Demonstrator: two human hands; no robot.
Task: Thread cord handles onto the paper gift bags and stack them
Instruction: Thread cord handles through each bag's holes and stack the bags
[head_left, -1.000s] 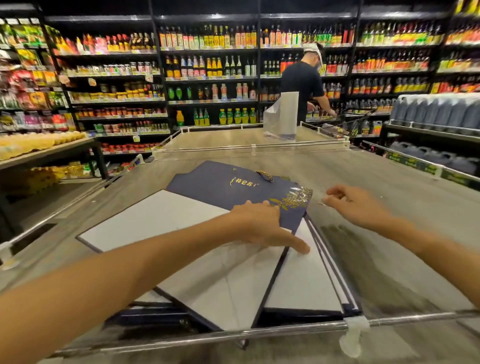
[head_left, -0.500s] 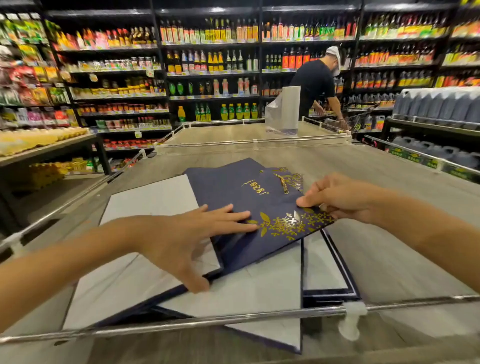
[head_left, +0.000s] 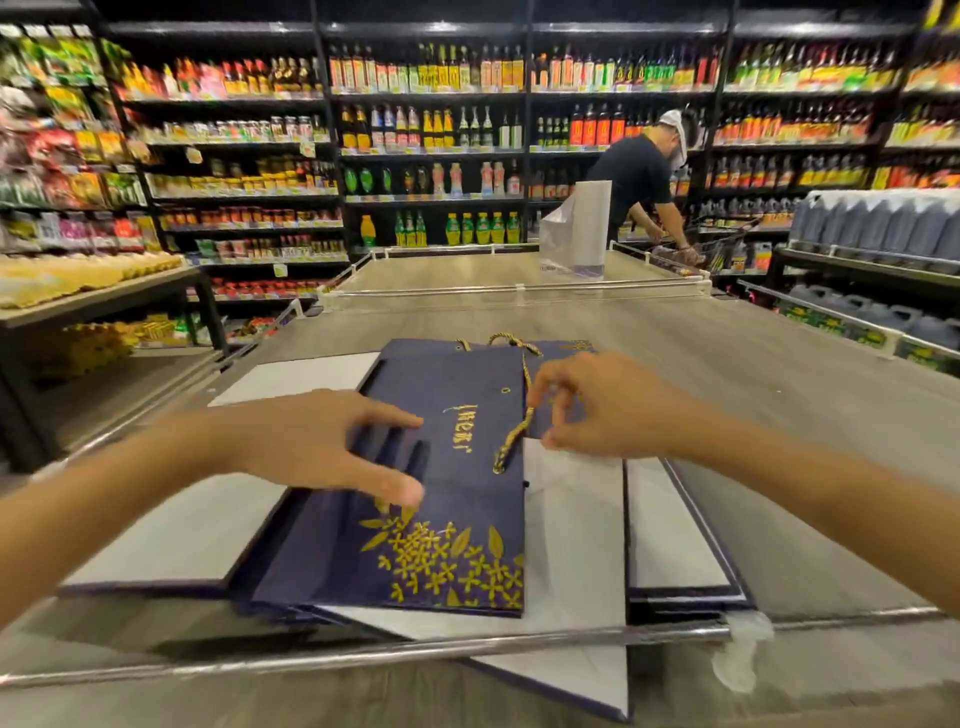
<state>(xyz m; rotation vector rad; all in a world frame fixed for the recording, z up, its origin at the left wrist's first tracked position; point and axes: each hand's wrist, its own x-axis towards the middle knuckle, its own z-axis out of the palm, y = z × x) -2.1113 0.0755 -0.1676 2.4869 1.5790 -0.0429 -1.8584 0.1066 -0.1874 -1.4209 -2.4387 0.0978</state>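
Now | left hand (head_left: 332, 441): fingers spread on navy bag (head_left: 441, 519) | right hand (head_left: 587, 410): fingers pinch gold cord (head_left: 511, 441)

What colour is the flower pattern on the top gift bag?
Gold, printed on the navy gift bag; the head view shows it clearly.

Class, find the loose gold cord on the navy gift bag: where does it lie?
In the head view, the gold cord lies centre-right along the navy gift bag's right edge, just under the right hand.
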